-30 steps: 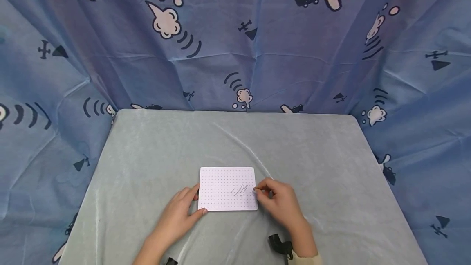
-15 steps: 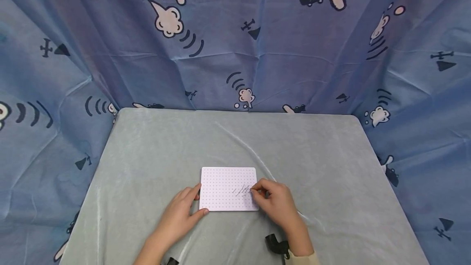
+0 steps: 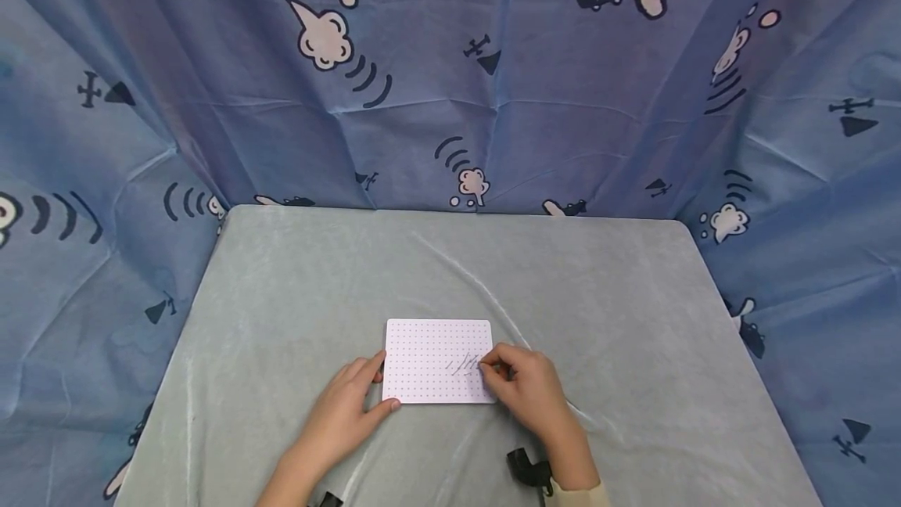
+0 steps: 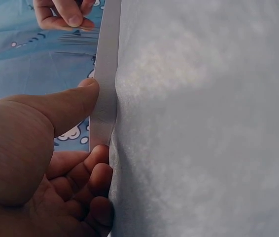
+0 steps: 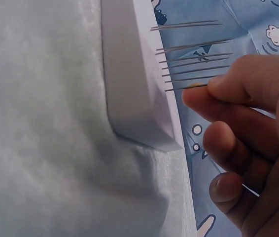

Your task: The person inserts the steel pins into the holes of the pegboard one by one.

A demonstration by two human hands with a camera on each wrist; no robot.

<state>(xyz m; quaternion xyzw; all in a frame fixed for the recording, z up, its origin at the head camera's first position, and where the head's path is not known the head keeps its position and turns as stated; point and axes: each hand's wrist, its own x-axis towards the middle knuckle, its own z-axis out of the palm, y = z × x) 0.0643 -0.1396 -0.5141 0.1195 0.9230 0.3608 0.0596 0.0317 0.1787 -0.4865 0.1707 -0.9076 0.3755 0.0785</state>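
A white board (image 3: pixel 422 358) with rows of small dots lies flat near the table's front. From its right half several thin dark needles (image 5: pixel 196 59) stand up, as the right wrist view shows. My right hand (image 3: pixel 531 390) pinches another needle (image 5: pixel 184 89) between thumb and forefinger; its lower end meets the board's top beside the others. With my left hand (image 3: pixel 341 405) I hold the board's near left corner, thumb against the front side (image 4: pixel 105 98) and fingers at the left side. Those other left fingers curl against the cloth in the left wrist view.
Pale grey cloth (image 3: pixel 317 272) with a few creases covers the table. Blue curtains (image 3: pixel 408 37) with a plane print hang behind it and at both sides. A black wrist device (image 3: pixel 528 468) sits by my right forearm, close to the table surface.
My right hand has moved slightly left, from the board's right edge onto its top, bringing the pinched needle down beside the others. My left hand keeps its hold on the corner.
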